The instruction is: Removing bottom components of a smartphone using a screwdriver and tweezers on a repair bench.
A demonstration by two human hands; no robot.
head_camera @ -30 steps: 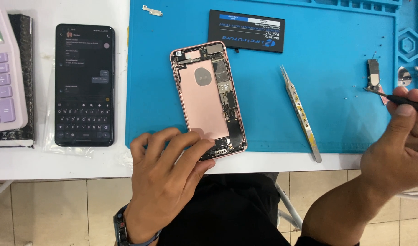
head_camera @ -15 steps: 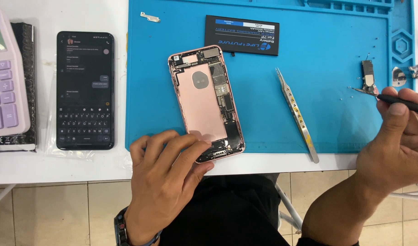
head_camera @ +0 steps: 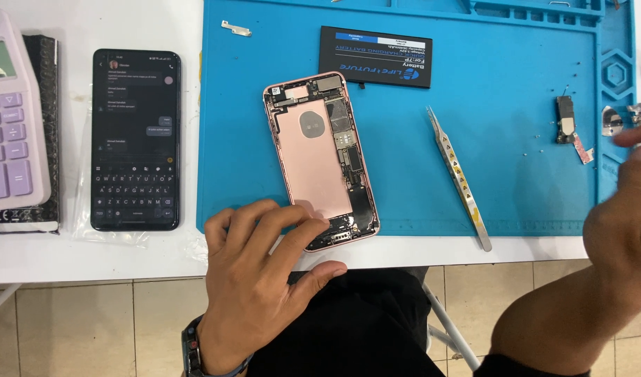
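An opened pink phone body (head_camera: 320, 157) lies face down on the blue work mat (head_camera: 516, 77), its circuit boards exposed and its battery bay bare. My left hand (head_camera: 264, 279) rests on the phone's lower end, with the fingers pressing it to the mat. My right hand (head_camera: 624, 223) is blurred at the right edge, over the mat's side trays, with its fingers curled. Only a pale bit of the thin tool it held shows at the fingertips. A black battery (head_camera: 376, 56) lies just beyond the phone.
Metal tweezers (head_camera: 460, 178) lie right of the phone. A small dark phone part (head_camera: 566, 120) and tiny screws sit near the mat's right side, and a metal bracket (head_camera: 235, 28) at top left. A lit black phone (head_camera: 135, 139) and a lilac calculator (head_camera: 13, 119) are on the white table.
My right hand has lifted and shifted right toward the frame edge, and the dark tool shaft is no longer visible. My left hand stays on the phone.
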